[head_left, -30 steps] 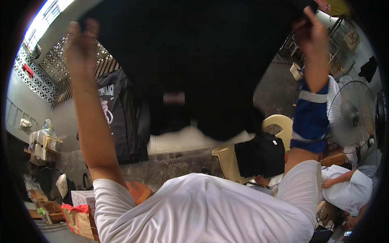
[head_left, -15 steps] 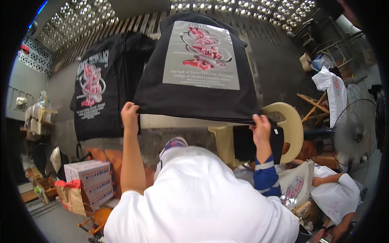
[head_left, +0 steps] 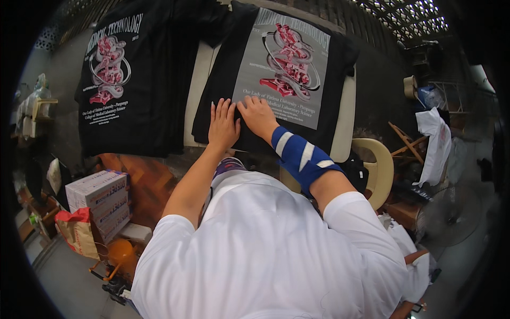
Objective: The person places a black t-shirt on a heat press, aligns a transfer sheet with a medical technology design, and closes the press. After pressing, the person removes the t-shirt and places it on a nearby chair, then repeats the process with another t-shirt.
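A black T-shirt (head_left: pixel 215 114) lies spread on a pale board (head_left: pixel 345 114) in front of me. On its front sits a grey rectangular transfer sheet (head_left: pixel 308 114) with a red and silver design and white lettering. My left hand (head_left: pixel 224 126) rests flat on the shirt's lower part, left of the sheet, fingers stretched out. Beside it, my right hand (head_left: pixel 257 115) lies over the sheet's lower left corner, fingers extended and slightly bent. A blue and white sleeve (head_left: pixel 303 157) covers the right forearm. Neither hand grips anything.
Another black printed shirt (head_left: pixel 143 106) lies to the left. A cream plastic chair (head_left: pixel 383 173) stands close on the right, with a fan (head_left: pixel 451 215) beyond it. Stacked boxes (head_left: pixel 103 199) and a paper bag (head_left: pixel 78 231) are at lower left. Another person's white clothing (head_left: pixel 417 276) shows at lower right.
Both hands have let go of the shirt's bottom corners and come together on its lower part. The shirt now lies lower on the board, and my view has shifted.
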`<move>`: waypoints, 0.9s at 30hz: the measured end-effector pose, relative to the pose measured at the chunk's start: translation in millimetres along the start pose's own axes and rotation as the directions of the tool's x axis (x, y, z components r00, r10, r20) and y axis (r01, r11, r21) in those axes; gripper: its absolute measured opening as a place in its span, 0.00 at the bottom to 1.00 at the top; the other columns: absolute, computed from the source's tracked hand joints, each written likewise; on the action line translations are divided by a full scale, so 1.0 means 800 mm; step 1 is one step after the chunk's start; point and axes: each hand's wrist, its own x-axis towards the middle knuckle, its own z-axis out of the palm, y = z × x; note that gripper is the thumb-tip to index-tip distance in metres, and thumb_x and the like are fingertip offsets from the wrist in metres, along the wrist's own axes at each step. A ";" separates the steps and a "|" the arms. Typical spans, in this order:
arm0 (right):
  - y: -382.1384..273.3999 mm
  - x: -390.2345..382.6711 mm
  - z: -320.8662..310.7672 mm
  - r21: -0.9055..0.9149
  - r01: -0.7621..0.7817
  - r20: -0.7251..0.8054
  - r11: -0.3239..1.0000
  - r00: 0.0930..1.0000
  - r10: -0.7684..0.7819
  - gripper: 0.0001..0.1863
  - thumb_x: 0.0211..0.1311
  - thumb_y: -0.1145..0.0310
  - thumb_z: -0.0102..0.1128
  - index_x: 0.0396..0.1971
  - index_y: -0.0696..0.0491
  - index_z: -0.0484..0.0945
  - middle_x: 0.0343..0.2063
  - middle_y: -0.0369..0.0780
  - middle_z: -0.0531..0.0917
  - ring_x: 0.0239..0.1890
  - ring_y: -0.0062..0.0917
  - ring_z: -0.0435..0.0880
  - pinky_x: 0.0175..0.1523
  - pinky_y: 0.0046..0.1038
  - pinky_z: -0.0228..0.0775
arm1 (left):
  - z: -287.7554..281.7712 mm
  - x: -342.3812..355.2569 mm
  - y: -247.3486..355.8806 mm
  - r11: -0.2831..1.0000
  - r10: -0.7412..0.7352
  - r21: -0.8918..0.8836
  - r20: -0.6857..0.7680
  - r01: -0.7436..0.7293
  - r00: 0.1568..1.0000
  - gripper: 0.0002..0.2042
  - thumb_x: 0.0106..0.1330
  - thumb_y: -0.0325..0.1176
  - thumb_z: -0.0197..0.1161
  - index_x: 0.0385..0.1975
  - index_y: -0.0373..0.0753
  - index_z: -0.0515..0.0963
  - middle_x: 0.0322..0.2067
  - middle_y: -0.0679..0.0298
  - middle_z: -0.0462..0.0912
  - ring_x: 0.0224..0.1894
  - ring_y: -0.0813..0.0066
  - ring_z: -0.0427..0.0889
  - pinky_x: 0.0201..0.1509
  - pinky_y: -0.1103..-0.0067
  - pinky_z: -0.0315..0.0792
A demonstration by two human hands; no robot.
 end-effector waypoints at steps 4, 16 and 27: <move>0.012 0.013 0.006 -0.009 0.116 0.040 0.993 0.992 -0.116 0.13 0.62 0.63 0.58 0.44 0.51 0.79 0.35 0.40 0.82 0.41 0.32 0.83 0.45 0.35 0.74 | -0.003 0.002 -0.002 0.998 -0.020 -0.062 0.031 0.022 0.999 0.30 0.65 0.35 0.63 0.67 0.33 0.66 0.68 0.49 0.67 0.75 0.49 0.58 0.81 0.52 0.46; 0.123 0.036 0.028 0.569 -0.785 0.244 0.244 0.445 0.862 0.16 0.57 0.69 0.62 0.45 0.56 0.85 0.32 0.42 0.89 0.36 0.30 0.89 0.45 0.31 0.78 | -0.010 0.014 -0.005 0.999 -0.036 0.039 0.200 0.029 0.979 0.33 0.67 0.39 0.58 0.71 0.29 0.63 0.74 0.47 0.59 0.78 0.48 0.52 0.81 0.50 0.40; 0.328 0.026 -0.036 0.767 -0.637 0.129 0.081 0.276 0.952 0.14 0.63 0.75 0.59 0.45 0.60 0.85 0.33 0.38 0.88 0.34 0.21 0.86 0.42 0.23 0.78 | -0.010 0.130 -0.011 0.997 0.051 -0.073 0.200 -0.037 0.978 0.34 0.63 0.37 0.63 0.70 0.35 0.64 0.68 0.49 0.65 0.75 0.49 0.57 0.80 0.48 0.40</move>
